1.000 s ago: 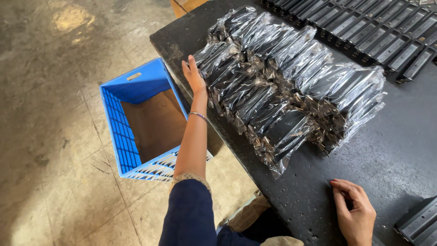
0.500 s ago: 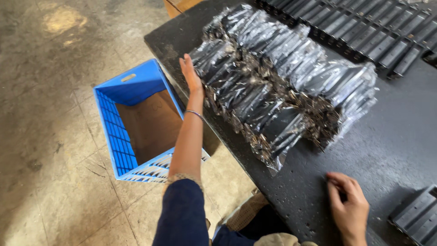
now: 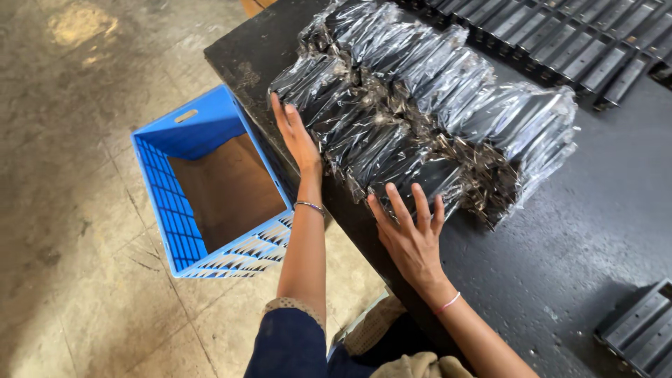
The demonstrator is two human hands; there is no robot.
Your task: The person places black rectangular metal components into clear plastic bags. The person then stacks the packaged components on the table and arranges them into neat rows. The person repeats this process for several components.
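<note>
A pile of several black parts wrapped in clear plastic bags (image 3: 427,105) lies on a black table (image 3: 595,224). My left hand (image 3: 297,136) is flat, fingers together, pressed against the left side of the pile near the table's edge. My right hand (image 3: 413,234) has its fingers spread and rests against the near end of the pile. Neither hand grips anything. A thin bangle sits on my left wrist and a pink band on my right.
An empty blue plastic crate (image 3: 210,182) with slotted walls stands on the concrete floor left of the table, just below its edge. Rows of unwrapped black parts (image 3: 581,49) line the table's far side. More black parts (image 3: 640,332) lie at the lower right.
My right hand has moved up from the table's near right area to the near end of the wrapped pile. My left hand stays against the pile's left side.
</note>
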